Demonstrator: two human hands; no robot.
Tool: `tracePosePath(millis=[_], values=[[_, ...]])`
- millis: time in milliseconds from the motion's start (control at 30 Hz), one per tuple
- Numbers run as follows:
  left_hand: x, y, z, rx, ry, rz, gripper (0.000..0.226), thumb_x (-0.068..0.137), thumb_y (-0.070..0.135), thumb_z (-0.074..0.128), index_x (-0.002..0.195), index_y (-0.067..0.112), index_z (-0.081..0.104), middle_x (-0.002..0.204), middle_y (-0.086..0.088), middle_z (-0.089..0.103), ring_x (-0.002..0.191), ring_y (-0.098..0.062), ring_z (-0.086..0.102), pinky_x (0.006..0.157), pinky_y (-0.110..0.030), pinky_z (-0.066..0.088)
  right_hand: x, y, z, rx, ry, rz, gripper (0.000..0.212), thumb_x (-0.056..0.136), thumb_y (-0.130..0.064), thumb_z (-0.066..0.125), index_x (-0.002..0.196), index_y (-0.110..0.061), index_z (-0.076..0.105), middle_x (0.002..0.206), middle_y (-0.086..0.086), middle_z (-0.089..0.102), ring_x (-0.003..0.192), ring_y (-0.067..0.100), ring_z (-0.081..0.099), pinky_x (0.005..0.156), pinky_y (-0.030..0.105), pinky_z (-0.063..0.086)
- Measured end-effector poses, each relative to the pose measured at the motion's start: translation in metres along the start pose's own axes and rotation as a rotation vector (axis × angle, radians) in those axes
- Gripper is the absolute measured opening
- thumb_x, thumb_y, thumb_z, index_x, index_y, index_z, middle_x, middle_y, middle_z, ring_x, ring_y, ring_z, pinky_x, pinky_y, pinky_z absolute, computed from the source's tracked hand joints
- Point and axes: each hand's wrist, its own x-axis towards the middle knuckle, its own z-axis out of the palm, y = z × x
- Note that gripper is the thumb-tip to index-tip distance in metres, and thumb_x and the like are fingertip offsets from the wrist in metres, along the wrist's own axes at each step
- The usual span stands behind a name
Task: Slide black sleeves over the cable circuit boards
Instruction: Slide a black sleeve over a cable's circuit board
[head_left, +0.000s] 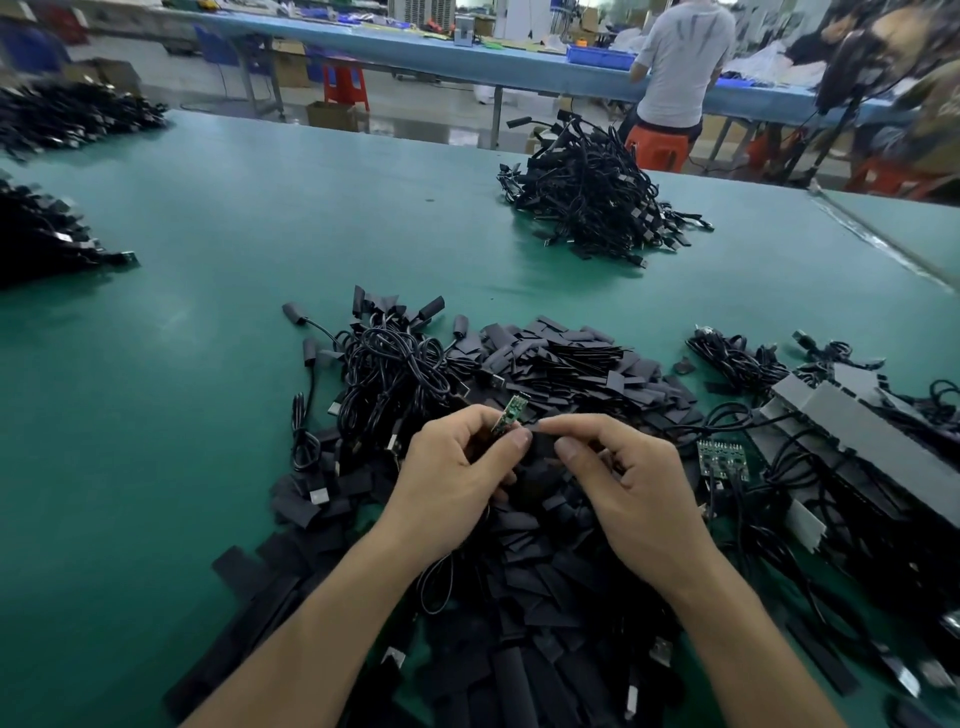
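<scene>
Green and small, the board sticks up out of my left hand. My left fingers are curled round its bottom end and hold it tight. My right hand is just to the right of the board. Its thumb and first finger pinch a black sleeve, and its other fingers are bent loosely. The sleeve is dark with dark stuff under it, so I cannot see if its mouth is open. I also cannot tell if it touches the board or is only very near.

The sleeve is not on the board yet, so the green top is bare.

To do this well, I think I should squeeze the flat sleeve at its edges so the mouth pops open. Then I should line the mouth up with the top of the board and keep the board straight, so no corner catches. I should go slowly and push until no green shows.

Right behind the board lies a pile of loose sleeves. Left of the board is a bunch of cables. Right of the board, another board lies flat on the table.
</scene>
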Motion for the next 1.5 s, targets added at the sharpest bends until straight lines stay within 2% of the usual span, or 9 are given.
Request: tracePosePath(millis=[167, 267, 467, 533, 600, 733, 833, 1100, 1500], values=[[0.001, 0.002, 0.002, 0.01, -0.021, -0.017, 0.022, 0.097, 0.02, 0.064, 0.077, 0.022, 0.073, 0.062, 0.005, 0.066, 0.056, -0.008, 0.06, 0.053, -0.02, 0.048, 0.0, -0.003, 0.001, -0.056, 0.017, -0.025, 0.033, 0.08, -0.019, 0.082, 0.107, -0.035, 0.072, 0.093, -0.02, 0.072, 0.088, 0.003, 0.069, 0.077, 0.017, 0.053], [0.001, 0.003, 0.002, 0.027, -0.033, -0.013, 0.028, 0.098, 0.022, 0.062, 0.073, 0.027, 0.073, 0.061, 0.007, 0.065, 0.055, -0.006, 0.058, 0.052, -0.019, 0.046, 0.0, -0.005, 0.001, -0.156, 0.05, -0.107, 0.035, 0.077, -0.017, 0.084, 0.104, -0.036, 0.072, 0.094, -0.018, 0.071, 0.09, -0.002, 0.066, 0.078, 0.011, 0.048], [0.002, 0.005, 0.0, -0.046, -0.024, -0.046, 0.024, 0.104, 0.021, 0.048, 0.099, 0.019, 0.072, 0.065, 0.01, 0.064, 0.055, -0.001, 0.057, 0.051, -0.015, 0.046, 0.001, -0.004, -0.005, -0.196, 0.102, -0.052, 0.032, 0.072, -0.033, 0.082, 0.102, -0.024, 0.076, 0.088, -0.017, 0.069, 0.085, -0.002, 0.064, 0.074, 0.007, 0.045], [0.002, 0.005, -0.002, -0.083, -0.035, -0.057, 0.025, 0.103, 0.016, 0.05, 0.122, 0.013, 0.066, 0.069, 0.008, 0.065, 0.058, -0.005, 0.06, 0.052, -0.017, 0.048, 0.0, -0.002, -0.007, -0.204, 0.084, -0.025, 0.034, 0.07, -0.031, 0.086, 0.102, -0.023, 0.076, 0.089, -0.018, 0.069, 0.086, -0.002, 0.064, 0.075, 0.008, 0.045], [0.002, 0.005, -0.003, -0.109, -0.032, -0.057, 0.029, 0.102, 0.013, 0.052, 0.129, 0.017, 0.061, 0.073, 0.006, 0.067, 0.061, -0.009, 0.062, 0.053, -0.02, 0.05, -0.001, -0.001, -0.007, -0.197, 0.077, -0.003, 0.031, 0.07, -0.028, 0.087, 0.099, -0.026, 0.077, 0.088, -0.02, 0.069, 0.086, -0.002, 0.065, 0.074, 0.008, 0.045], [0.002, 0.004, -0.004, -0.115, -0.017, -0.061, 0.012, 0.102, 0.013, 0.053, 0.108, 0.013, 0.063, 0.07, 0.002, 0.068, 0.058, -0.011, 0.061, 0.05, -0.02, 0.048, 0.0, -0.002, -0.006, -0.107, 0.113, 0.034, 0.029, 0.069, -0.029, 0.086, 0.095, -0.033, 0.075, 0.086, -0.02, 0.07, 0.083, -0.002, 0.065, 0.071, 0.006, 0.044], [0.003, 0.003, -0.006, -0.07, -0.032, -0.052, 0.018, 0.103, 0.011, 0.052, 0.097, 0.011, 0.069, 0.067, 0.004, 0.065, 0.056, -0.008, 0.058, 0.049, -0.018, 0.045, 0.001, -0.004, -0.007, 0.005, 0.141, 0.064, 0.028, 0.066, -0.032, 0.084, 0.092, -0.034, 0.075, 0.088, -0.019, 0.072, 0.082, 0.0, 0.068, 0.071, 0.009, 0.048], [0.001, 0.005, -0.007, -0.068, -0.111, -0.011, 0.024, 0.1, 0.01, 0.053, 0.106, 0.021, 0.073, 0.059, 0.011, 0.052, 0.055, -0.004, 0.044, 0.054, -0.013, 0.038, 0.001, -0.006, -0.009, 0.144, 0.196, 0.116, 0.026, 0.06, -0.036, 0.084, 0.085, -0.035, 0.076, 0.076, -0.012, 0.075, 0.064, 0.0, 0.063, 0.063, 0.016, 0.05], [0.001, 0.008, -0.008, -0.094, -0.097, -0.003, 0.025, 0.094, 0.016, 0.053, 0.098, 0.018, 0.078, 0.056, 0.01, 0.044, 0.052, -0.006, 0.036, 0.051, -0.015, 0.032, 0.001, -0.011, -0.011, 0.303, 0.065, 0.168, 0.024, 0.056, -0.021, 0.084, 0.079, -0.025, 0.078, 0.076, -0.003, 0.076, 0.068, 0.01, 0.073, 0.066, 0.019, 0.057]])
